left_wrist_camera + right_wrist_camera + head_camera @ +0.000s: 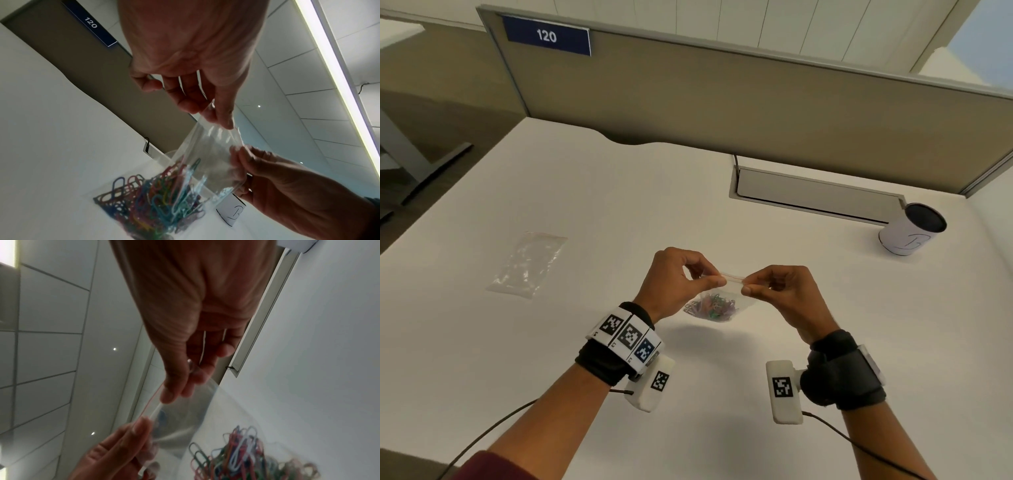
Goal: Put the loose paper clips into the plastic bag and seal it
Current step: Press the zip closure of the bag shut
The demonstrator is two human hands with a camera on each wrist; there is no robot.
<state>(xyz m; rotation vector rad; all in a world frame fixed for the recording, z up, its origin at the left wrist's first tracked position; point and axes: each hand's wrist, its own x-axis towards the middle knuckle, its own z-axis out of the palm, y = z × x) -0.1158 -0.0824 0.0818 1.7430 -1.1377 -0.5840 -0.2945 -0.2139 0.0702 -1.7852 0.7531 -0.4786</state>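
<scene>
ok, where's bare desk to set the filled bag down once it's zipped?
Bare desk lies right under the clip bag, between the wrists. More between the spare bag at left and the left hand, and between the right hand and the white cup. Tightest at the far right, around the cup and cable tray.

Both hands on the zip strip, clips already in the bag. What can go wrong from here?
1. The left hand and right hand pinch only the ends of the zip strip; its middle may stay unsealed.
2. The plastic bag hangs lifted, weighted by the paper clips; a slipped pinch could spill them onto the desk.
</scene>
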